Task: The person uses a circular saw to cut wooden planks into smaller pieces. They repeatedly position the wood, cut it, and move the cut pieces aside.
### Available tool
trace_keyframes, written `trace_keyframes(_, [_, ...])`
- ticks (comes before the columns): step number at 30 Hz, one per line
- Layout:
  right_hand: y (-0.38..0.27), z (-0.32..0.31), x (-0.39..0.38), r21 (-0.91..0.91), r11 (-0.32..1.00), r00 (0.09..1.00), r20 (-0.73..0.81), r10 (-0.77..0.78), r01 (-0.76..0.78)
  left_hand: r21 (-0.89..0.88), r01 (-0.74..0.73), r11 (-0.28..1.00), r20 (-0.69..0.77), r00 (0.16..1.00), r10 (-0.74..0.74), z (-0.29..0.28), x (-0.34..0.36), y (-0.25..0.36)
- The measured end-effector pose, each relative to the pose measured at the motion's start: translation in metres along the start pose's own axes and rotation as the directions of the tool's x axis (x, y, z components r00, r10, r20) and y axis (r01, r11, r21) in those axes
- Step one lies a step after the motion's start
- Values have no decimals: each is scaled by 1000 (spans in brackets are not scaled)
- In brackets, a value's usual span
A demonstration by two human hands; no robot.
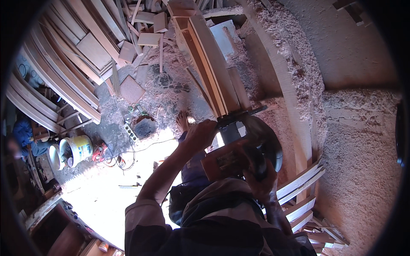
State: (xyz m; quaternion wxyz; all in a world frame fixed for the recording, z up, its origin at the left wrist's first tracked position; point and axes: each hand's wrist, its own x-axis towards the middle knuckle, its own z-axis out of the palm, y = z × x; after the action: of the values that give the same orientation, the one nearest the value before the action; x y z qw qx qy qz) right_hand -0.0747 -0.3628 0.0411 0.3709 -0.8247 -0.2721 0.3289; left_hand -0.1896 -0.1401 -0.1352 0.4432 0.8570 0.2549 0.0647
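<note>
A dark red circular saw (222, 162) with a black guard rests at the near end of a long pale wooden piece (230, 89) with an open channel along it. My left hand (200, 134) is closed on the front edge of the saw's black base plate (239, 113), its fingertips partly hidden. My right hand (260, 183) is wrapped round the saw's black handle, behind and right of my left one. My bare foot (183, 121) shows on the floor beneath.
Curved timbers (64, 72) and offcuts (151, 38) fill the upper left. A person in blue (23, 134) is near white buckets (77, 151) at left. Cables (124, 158) and a power strip (130, 132) lie on the floor. A shavings-covered curved beam (294, 64) stands right.
</note>
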Motion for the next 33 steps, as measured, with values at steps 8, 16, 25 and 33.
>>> trace_keyframes(8, [6,0,-3,-46,996,997,1,76,-76,72,-39,997,77,996,34,4,1,0])
trace_keyframes(16, [9,3,3,-135,985,994,9,-106,106,93,-69,993,25,997,67,13,2,-11])
trace_keyframes(25, [-6,1,6,-105,988,992,27,120,-116,58,-38,998,99,995,32,-11,7,-3])
trace_keyframes(33, [1,2,7,-274,958,996,54,-77,89,16,-46,999,27,999,46,-1,5,-10])
